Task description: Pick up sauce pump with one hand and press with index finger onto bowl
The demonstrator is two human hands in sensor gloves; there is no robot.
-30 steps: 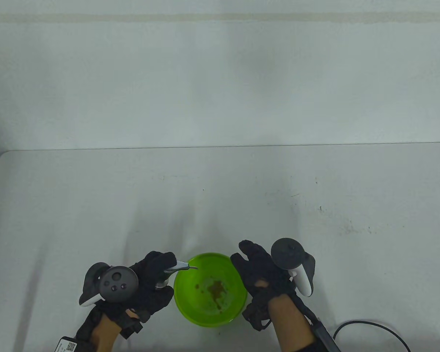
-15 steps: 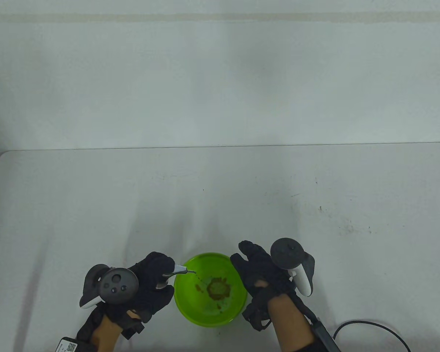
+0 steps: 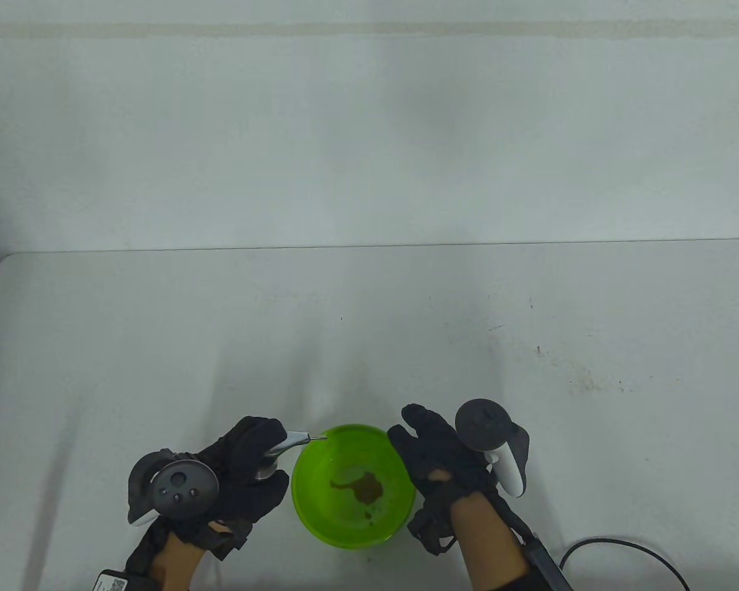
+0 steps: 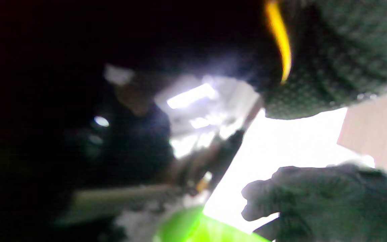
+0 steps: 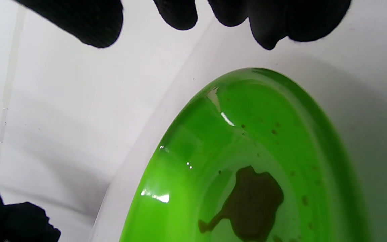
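Observation:
A green bowl [image 3: 352, 486] sits near the table's front edge with a brown sauce puddle [image 3: 360, 486] in it. My left hand [image 3: 246, 468] grips the sauce pump; its silver head and nozzle [image 3: 295, 440] stick out to the right, the tip just at the bowl's left rim. The pump's bottle is hidden under the glove. My right hand [image 3: 437, 462] rests flat on the table beside the bowl's right side, fingers spread, holding nothing. The right wrist view shows the bowl [image 5: 186, 188] and the sauce puddle [image 5: 250, 201] close up. The left wrist view is dark and blurred.
A black cable [image 3: 622, 551] curves on the table at the front right. The white table [image 3: 369, 320] stretches bare behind the bowl up to a white wall.
My left hand has moved left and slightly away from the bowl; the nozzle tip has gone from over the bowl's inside to its left rim. The sauce puddle has spread. The right hand has not moved.

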